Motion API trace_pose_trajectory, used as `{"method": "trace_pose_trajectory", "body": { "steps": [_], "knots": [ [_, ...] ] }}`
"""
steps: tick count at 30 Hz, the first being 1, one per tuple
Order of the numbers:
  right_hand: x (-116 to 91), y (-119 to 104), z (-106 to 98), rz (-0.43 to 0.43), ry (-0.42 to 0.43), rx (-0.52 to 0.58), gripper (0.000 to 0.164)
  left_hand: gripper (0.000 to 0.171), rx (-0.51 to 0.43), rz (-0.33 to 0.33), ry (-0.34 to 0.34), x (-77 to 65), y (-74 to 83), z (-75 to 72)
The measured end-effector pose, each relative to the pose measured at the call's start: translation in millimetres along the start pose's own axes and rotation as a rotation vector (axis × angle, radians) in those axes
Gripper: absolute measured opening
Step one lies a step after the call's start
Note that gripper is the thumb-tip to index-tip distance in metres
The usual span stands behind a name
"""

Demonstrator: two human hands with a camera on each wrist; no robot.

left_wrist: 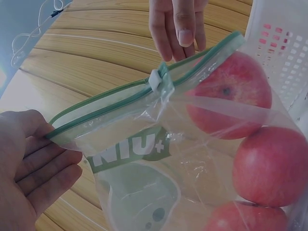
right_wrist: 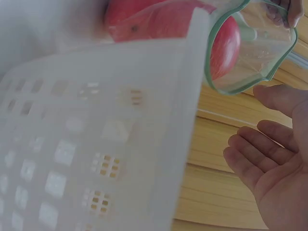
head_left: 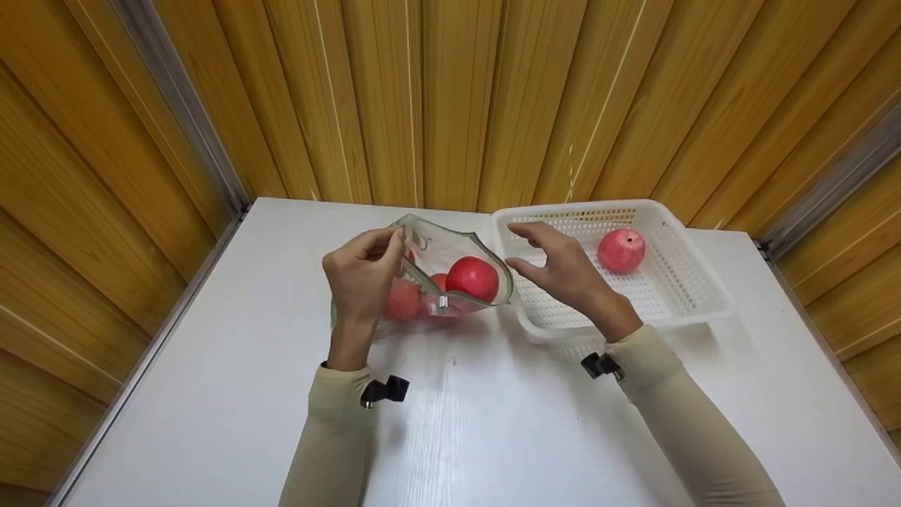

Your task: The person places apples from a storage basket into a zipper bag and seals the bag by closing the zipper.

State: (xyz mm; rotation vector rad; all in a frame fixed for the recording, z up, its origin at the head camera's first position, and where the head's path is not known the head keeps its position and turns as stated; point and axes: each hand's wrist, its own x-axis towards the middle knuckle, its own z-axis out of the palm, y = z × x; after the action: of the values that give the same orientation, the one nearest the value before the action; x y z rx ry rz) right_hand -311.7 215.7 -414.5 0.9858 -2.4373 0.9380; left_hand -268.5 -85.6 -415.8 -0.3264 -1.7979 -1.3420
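Note:
A clear zip bag with a green-edged mouth holds several red apples. My left hand pinches the rim of the bag between thumb and forefinger, and the mouth gapes wide. A small white slider sits on the zip. My right hand holds nothing; its fingers are spread, with the thumb close to the bag's right edge. In the right wrist view that palm shows bare beside the bag. One more apple lies in the white plastic basket, to the right of my right hand.
The perforated basket stands on the white table, right up against the bag. Behind the table rises a wall of yellow wooden slats. Metal rails run along the corners. A white cable hangs at the far left in the left wrist view.

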Motion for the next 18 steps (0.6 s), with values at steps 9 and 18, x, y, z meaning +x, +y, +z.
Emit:
{"method": "trace_pose_trajectory", "body": {
  "steps": [9,18],
  "knots": [
    [-18,23,-20,0.118,0.007,-0.047,0.053,0.007,0.027,0.002,-0.013,0.1,2.6,-0.3],
    [-32,49,-42,0.262,0.009,-0.096,0.054,0.006,0.029,0.012,-0.005,-0.1,1.5,-0.3]
  ]
}}
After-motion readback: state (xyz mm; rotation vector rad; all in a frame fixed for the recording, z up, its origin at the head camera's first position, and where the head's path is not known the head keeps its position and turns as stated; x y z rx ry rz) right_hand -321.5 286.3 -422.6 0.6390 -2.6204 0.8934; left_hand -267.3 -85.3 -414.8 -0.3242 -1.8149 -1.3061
